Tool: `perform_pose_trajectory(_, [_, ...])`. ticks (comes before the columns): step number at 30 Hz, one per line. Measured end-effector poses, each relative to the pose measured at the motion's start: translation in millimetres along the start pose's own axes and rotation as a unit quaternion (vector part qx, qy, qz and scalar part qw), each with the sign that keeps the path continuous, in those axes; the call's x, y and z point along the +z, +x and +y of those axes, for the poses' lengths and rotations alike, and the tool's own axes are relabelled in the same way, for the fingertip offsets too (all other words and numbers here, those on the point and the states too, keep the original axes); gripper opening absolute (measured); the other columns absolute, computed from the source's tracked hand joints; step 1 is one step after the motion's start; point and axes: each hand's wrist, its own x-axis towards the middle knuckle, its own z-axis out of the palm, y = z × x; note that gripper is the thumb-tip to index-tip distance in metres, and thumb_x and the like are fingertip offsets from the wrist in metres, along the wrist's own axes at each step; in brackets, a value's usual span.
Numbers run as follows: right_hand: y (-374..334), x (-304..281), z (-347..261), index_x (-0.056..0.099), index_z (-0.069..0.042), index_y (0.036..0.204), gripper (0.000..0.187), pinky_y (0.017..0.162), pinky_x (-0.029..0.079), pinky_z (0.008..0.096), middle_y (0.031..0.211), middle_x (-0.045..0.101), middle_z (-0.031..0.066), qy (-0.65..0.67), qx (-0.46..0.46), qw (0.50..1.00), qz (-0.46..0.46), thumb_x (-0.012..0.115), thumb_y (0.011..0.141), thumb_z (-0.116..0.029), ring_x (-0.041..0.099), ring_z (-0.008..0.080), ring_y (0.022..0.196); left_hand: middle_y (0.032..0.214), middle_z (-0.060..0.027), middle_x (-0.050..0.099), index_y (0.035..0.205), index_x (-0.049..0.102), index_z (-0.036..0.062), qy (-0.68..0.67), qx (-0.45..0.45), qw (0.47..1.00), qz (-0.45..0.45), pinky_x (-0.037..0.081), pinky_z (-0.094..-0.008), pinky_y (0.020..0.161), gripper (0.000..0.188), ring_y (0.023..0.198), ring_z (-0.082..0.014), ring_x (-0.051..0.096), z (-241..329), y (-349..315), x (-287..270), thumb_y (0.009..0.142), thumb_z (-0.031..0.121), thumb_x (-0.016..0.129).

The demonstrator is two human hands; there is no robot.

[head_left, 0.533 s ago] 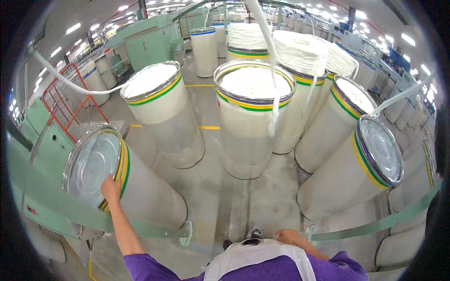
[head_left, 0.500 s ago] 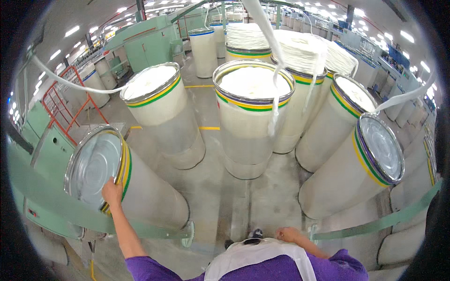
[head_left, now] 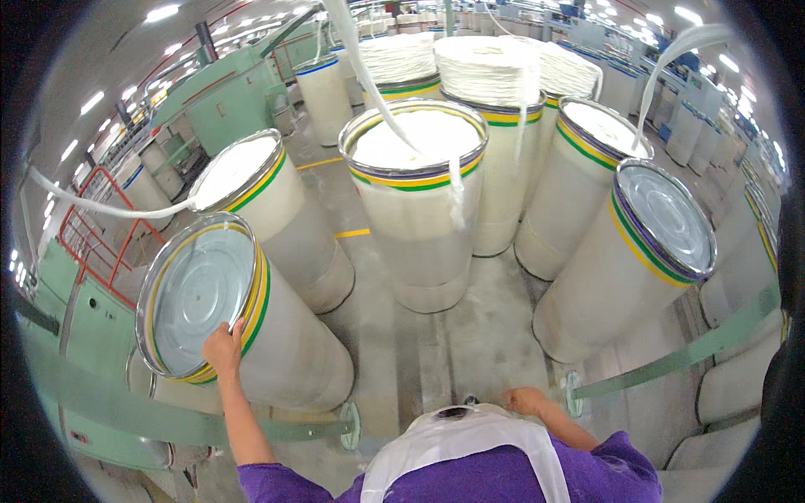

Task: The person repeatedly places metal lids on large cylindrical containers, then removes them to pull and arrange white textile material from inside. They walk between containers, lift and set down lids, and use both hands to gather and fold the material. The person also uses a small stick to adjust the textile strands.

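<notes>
My left hand point(head_left: 223, 348) is closed around the near rim of a tall pale sliver can point(head_left: 289, 344) at the left. Its yellow and green bands run below the metal rim, and a bare round plate shows inside. The can leans in the picture; fisheye bending makes its true tilt hard to judge. My right hand point(head_left: 525, 401) hangs low by the white apron point(head_left: 453, 440), fingers curled, with nothing seen in it. A second can with a bare plate point(head_left: 671, 205) stands to the right, apart from that hand.
White sliver fills a can point(head_left: 411, 226) in the middle, another point(head_left: 293, 222) behind the held one, and one point(head_left: 579, 180) at right. Coiled sliver stacks point(head_left: 488, 71) stand behind. Green rails point(head_left: 671, 356) cross low on both sides. Beyond are a red frame point(head_left: 105, 226) and green machine point(head_left: 222, 109).
My left hand, still on the rim, has moved slightly right with the held can, whose mouth shows more fully. The whole view has shifted a little. My right hand remains low near the apron.
</notes>
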Motion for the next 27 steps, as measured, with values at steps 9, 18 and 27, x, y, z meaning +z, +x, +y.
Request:
perform_pose_trajectory(9, [-64, 61, 26, 0.067, -0.017, 0.119, 0.043, 0.084, 0.051, 0.0482, 0.108, 0.070, 0.0146, 0.122, 0.050, 0.990, 0.052, 0.064, 0.084, -0.042, 0.066, 0.0356, 0.098, 0.074, -0.0184, 0.068, 0.077, 0.069, 0.0065, -0.020, -0.030, 0.999, -0.013, 0.051, -0.0487, 0.060, 0.050, 0.070, -0.0386, 0.067, 114, 73, 64, 0.088, 0.054, 0.058])
perform_pose_trajectory(18, [-98, 109, 57, 0.069, -0.019, 0.109, 0.035, 0.080, 0.051, 0.0493, 0.099, 0.070, 0.0152, 0.164, 0.070, 0.977, 0.120, 0.060, 0.086, -0.045, 0.066, 0.0370, 0.094, 0.075, -0.0208, 0.067, 0.082, 0.068, 0.0050, -0.151, 0.107, 0.982, -0.038, 0.050, -0.0504, 0.065, 0.033, 0.072, -0.0402, 0.066, 216, 50, 59, 0.090, 0.036, 0.061])
perform_pose_trajectory(27, [-61, 45, 41, 0.067, -0.010, 0.107, 0.036, 0.081, 0.050, 0.0515, 0.105, 0.068, 0.0198, 0.101, 0.040, 0.989, 0.102, 0.060, 0.084, -0.037, 0.064, 0.0399, 0.097, 0.061, -0.0173, 0.060, 0.064, 0.063, 0.0051, -0.178, 0.185, 0.963, -0.079, 0.044, -0.0473, 0.057, 0.041, 0.059, -0.0378, 0.060, 135, -89, -44, 0.088, 0.039, 0.065])
